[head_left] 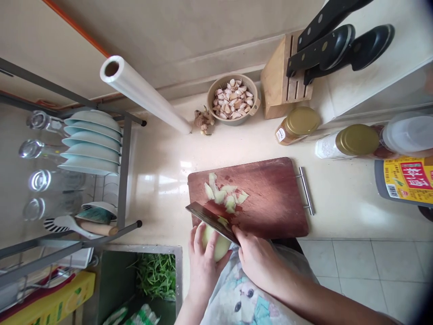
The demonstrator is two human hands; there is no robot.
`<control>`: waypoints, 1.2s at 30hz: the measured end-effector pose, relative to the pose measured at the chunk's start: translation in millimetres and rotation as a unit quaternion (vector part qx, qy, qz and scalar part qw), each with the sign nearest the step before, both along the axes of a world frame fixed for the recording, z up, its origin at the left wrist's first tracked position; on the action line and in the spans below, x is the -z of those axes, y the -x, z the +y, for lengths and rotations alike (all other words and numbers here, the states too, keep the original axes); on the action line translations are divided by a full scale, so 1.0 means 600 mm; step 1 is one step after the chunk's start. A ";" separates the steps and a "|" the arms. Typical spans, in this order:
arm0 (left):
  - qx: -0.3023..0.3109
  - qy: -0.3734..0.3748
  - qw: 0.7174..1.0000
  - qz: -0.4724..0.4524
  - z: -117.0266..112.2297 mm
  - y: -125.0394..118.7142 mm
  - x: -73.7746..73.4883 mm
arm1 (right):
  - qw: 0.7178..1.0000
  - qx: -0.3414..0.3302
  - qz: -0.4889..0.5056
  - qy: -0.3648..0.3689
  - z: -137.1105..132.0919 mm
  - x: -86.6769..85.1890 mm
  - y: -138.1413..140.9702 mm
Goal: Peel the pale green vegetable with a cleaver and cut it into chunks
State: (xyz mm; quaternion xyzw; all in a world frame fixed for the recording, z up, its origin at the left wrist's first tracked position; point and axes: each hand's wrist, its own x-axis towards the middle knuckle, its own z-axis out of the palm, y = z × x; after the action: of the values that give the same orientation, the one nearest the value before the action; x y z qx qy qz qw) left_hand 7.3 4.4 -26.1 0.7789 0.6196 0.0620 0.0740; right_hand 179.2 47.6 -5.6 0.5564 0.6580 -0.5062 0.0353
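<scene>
A peeled pale green vegetable (217, 246) rests at the near edge of the dark red wooden cutting board (274, 203), held by my left hand (204, 271) with the fingers curled around it. My right hand (257, 259) grips a wide steel cleaver (212, 221) whose blade lies on top of the vegetable. The cleaver's handle is hidden inside my right hand. Several cut pale green pieces (223, 195) lie on the board just beyond the blade, among reddish stains.
Along the wall stand a wooden knife block (280, 76) with black-handled knives, a bowl of garlic cloves (232, 100), ginger (203, 121), a plastic wrap roll (142, 94) and several jars. A dish rack (123, 171) stands left; leafy greens (156, 275) lie in a sink below it.
</scene>
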 end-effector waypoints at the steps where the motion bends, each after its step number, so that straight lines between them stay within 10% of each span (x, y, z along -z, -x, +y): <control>1: 0.000 0.000 1.000 0.001 0.001 0.000 -0.001 | 1.000 -0.011 -0.007 -0.002 0.006 0.004 0.005; 25: 0.004 0.016 1.000 0.001 0.002 0.006 -0.004 | 0.996 -0.085 -0.022 -0.022 0.052 0.005 -0.005; 36: -0.115 0.003 0.993 0.020 0.030 0.001 -0.008 | 0.998 0.030 0.050 -0.012 0.047 0.023 -0.028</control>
State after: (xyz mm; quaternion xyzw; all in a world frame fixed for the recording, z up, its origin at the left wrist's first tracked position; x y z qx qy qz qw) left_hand 6.8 22.2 -21.4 0.7037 0.7062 0.0531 0.0563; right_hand 195.8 76.0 -19.6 0.5502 0.6480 -0.5263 -0.0201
